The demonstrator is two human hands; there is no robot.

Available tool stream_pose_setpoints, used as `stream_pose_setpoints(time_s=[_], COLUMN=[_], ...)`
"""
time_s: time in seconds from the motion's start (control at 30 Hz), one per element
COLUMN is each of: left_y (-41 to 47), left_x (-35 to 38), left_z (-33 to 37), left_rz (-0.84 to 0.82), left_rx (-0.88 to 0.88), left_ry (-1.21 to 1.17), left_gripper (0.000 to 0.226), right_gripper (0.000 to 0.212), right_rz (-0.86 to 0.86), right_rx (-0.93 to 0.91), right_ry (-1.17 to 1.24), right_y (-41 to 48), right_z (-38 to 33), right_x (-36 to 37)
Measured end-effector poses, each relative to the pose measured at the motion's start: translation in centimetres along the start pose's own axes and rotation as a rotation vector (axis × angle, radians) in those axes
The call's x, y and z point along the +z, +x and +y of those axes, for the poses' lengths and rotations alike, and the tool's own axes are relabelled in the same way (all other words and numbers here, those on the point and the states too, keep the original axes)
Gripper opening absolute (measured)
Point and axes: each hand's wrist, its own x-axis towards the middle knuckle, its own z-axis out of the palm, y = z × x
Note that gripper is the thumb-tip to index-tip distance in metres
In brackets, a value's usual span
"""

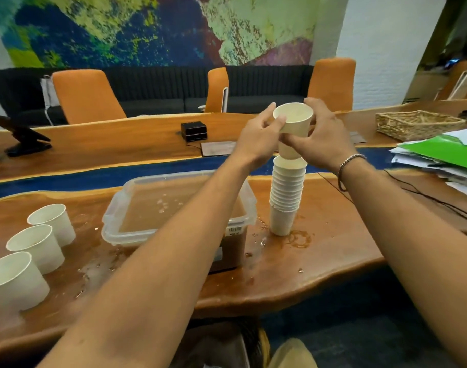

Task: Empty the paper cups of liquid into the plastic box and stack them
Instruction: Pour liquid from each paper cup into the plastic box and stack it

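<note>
**Obstructed and Illegible Items**

The right grip [319,136] covers the lower wall of the held paper cup [294,119]. Whether its base touches the cup stack [286,192] cannot be told. The left forearm [174,248] hides the near right part of the plastic box [132,201]. The box's barcode label [234,230] is too small to read. The nearest loose cup [12,280] is cut by the left edge, the paper pile [439,166] by the right.

Both forearms are stretched forward and raised; the left hand [256,140] and right hand [323,140] are curled from either side round one paper cup [296,122].
</note>
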Motion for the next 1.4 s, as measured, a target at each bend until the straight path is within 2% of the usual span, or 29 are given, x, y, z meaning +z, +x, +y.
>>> stream_pose_setpoints(time_s=[0.17, 0.3, 0.37, 0.47, 0.67, 0.87, 0.97, 1.1, 1.27, 1.33, 1.4], left_y=[0.2, 0.1, 0.0, -0.4, -2.1, -6.1, -8.3, -11.8, -15.5, -15.9, -15.7], left_x=[1.2, 1.2, 0.8, -0.7, -7.4, -19.4, -25.6, -33.2, -39.3, -40.3, -40.7], left_z=[-0.9, -2.2, -2.5, -2.8, -3.3, -5.0, -6.7, -10.0, -13.8, -15.2, -16.6], left_rz=[-0.023, -0.088, -0.082, -0.032, 0.117, 0.356, 0.468, 0.596, 0.631, 0.625, 0.63], left_rx=[-0.011, -0.066, -0.075, -0.064, -0.009, -0.007, -0.075, -0.259, -0.532, -0.594, -0.648], left_ry=[0.088, 0.182, 0.203, 0.207, 0.293, 0.436, 0.525, 0.638, 0.698, 0.704, 0.723], left_gripper=[0.051, 0.056, 0.055, 0.053, 0.043, 0.031, 0.031, 0.024, 0.024, 0.018, 0.023], right_gripper=[0.083, 0.088, 0.092, 0.085, 0.054, 0.038, 0.036, 0.04, 0.051, 0.049, 0.044], right_rz=[-0.043, -0.233, -0.256, -0.214, -0.088, -0.179, -0.295, -0.467, -0.724, -0.801, -0.857], right_rx=[0.052, 0.134, 0.146, 0.113, -0.015, -0.117, -0.125, -0.165, -0.2, -0.186, -0.178], right_ry=[0.045, -0.009, -0.006, 0.024, 0.135, 0.427, 0.534, 0.532, 0.349, 0.27, 0.168], right_y=[-0.2, -0.4, -0.6, -0.7, -0.8, -2.1, -3.3, -5.0, -6.3, -6.4, -6.3], right_z=[1.5, 1.7, 1.4, -0.3, -6.6, -17.1, -22.1, -27.7, -30.9, -31.3, -31.4], right_x=[0.6, 0.9, 0.8, 1.0, 4.6, 13.1, 17.3, 22.9, 28.2, 30.0, 31.5])
